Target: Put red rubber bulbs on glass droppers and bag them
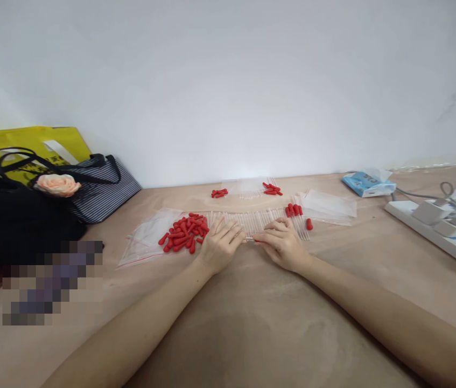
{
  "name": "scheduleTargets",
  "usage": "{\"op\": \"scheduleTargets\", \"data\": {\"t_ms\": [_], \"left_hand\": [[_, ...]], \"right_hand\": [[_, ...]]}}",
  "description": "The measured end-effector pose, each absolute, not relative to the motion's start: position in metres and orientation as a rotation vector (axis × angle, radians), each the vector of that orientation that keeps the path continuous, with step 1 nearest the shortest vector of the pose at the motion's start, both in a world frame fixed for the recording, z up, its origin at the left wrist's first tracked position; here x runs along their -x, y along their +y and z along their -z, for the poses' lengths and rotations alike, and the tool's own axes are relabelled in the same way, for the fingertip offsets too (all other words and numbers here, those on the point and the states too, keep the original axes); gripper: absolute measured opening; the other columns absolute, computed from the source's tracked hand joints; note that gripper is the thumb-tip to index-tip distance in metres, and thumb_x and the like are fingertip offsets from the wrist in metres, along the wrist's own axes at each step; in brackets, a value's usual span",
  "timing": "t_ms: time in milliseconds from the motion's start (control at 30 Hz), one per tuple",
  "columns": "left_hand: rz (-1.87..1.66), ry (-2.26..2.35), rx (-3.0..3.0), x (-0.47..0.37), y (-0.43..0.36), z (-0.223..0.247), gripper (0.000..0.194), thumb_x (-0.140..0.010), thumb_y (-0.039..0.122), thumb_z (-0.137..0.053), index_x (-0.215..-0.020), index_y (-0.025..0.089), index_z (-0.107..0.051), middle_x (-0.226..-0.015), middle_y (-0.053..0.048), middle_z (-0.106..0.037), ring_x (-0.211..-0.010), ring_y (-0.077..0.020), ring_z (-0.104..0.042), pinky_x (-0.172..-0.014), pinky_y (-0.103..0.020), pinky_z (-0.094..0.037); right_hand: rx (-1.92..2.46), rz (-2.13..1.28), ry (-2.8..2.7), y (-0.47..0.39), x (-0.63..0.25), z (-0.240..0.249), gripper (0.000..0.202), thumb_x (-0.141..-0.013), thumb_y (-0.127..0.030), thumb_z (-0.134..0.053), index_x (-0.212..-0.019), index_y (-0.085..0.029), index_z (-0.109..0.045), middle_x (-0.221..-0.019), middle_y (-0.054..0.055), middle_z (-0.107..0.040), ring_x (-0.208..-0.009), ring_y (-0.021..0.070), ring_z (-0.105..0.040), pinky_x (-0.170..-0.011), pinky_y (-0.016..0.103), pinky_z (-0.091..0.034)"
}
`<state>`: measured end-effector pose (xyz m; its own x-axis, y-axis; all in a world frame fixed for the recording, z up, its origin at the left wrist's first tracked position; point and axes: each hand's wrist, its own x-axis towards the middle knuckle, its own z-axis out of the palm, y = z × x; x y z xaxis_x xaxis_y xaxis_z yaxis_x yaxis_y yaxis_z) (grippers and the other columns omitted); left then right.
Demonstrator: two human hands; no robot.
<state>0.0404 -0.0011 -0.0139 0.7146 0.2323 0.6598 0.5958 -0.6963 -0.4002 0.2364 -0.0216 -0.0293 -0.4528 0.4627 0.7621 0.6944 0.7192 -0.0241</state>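
My left hand is closed on a thin clear glass tube, held level just above the table. The fingers of my right hand pinch a red rubber bulb at the tube's right end; most of the bulb is hidden. Behind both hands lies a row of clear glass tubes, side by side. At its right end, several tubes carry red bulbs, and one more capped tube lies nearer. A heap of loose red bulbs rests left of my left hand.
Clear zip bags lie under the heap, with more bags at right. Farther back are small groups of red bulbs. A tissue pack and a power strip stand right; a striped bag and black bag left.
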Motion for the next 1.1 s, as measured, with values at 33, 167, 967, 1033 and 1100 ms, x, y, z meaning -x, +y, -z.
{"op": "scheduleTargets", "data": {"t_ms": [33, 167, 967, 1033, 1100], "left_hand": [[0.777, -0.613, 2.302, -0.0403, -0.0007, 0.0141, 0.019, -0.085, 0.014, -0.042, -0.088, 0.015, -0.06, -0.096, -0.005, -0.066, -0.097, -0.019, -0.057, -0.096, -0.044, -0.032], [0.776, -0.578, 2.297, -0.04, -0.0012, 0.0147, 0.022, -0.085, 0.011, -0.04, -0.088, 0.013, -0.061, -0.101, -0.008, -0.064, -0.102, -0.0201, -0.055, -0.097, -0.046, -0.034], [0.837, -0.49, 2.355, -0.0432, -0.0076, 0.0145, 0.019, -0.085, 0.01, -0.042, -0.082, 0.013, -0.06, -0.079, -0.003, -0.069, -0.091, -0.0143, -0.061, -0.103, -0.046, -0.026], [0.836, -0.501, 2.358, -0.044, -0.0081, 0.0147, 0.02, -0.085, 0.01, -0.041, -0.082, 0.014, -0.061, -0.078, -0.002, -0.069, -0.089, -0.014, -0.062, -0.103, -0.046, -0.026], [0.839, -0.516, 2.356, -0.0447, -0.0086, 0.0145, 0.021, -0.085, 0.011, -0.041, -0.081, 0.016, -0.061, -0.078, -0.002, -0.069, -0.087, -0.0143, -0.062, -0.103, -0.048, -0.025]], "right_hand": [[0.884, 0.438, -2.125, -0.0217, -0.2368, 0.0297, 0.016, -0.081, -0.02, -0.049, -0.092, -0.022, -0.061, -0.079, -0.001, -0.067, -0.077, 0.0141, -0.054, -0.084, 0.037, -0.028], [0.943, 0.639, -2.125, -0.0223, -0.2359, 0.0295, 0.018, -0.082, -0.021, -0.049, -0.097, -0.02, -0.06, -0.088, 0.002, -0.067, -0.089, 0.018, -0.054, -0.094, 0.046, -0.017], [0.756, 0.538, -2.272, -0.0196, -0.2315, 0.0299, 0.019, -0.086, -0.019, -0.04, -0.084, -0.019, -0.059, -0.073, 0.002, -0.066, -0.079, 0.0133, -0.057, -0.096, 0.043, -0.023], [0.766, 0.519, -2.289, -0.0195, -0.2301, 0.029, 0.021, -0.086, -0.019, -0.039, -0.081, -0.02, -0.06, -0.071, 0.002, -0.065, -0.078, 0.0135, -0.057, -0.095, 0.041, -0.025], [0.776, 0.518, -2.289, -0.0193, -0.2292, 0.0279, 0.022, -0.086, -0.019, -0.039, -0.079, -0.019, -0.06, -0.07, 0.002, -0.065, -0.077, 0.0135, -0.057, -0.094, 0.04, -0.025]]}}
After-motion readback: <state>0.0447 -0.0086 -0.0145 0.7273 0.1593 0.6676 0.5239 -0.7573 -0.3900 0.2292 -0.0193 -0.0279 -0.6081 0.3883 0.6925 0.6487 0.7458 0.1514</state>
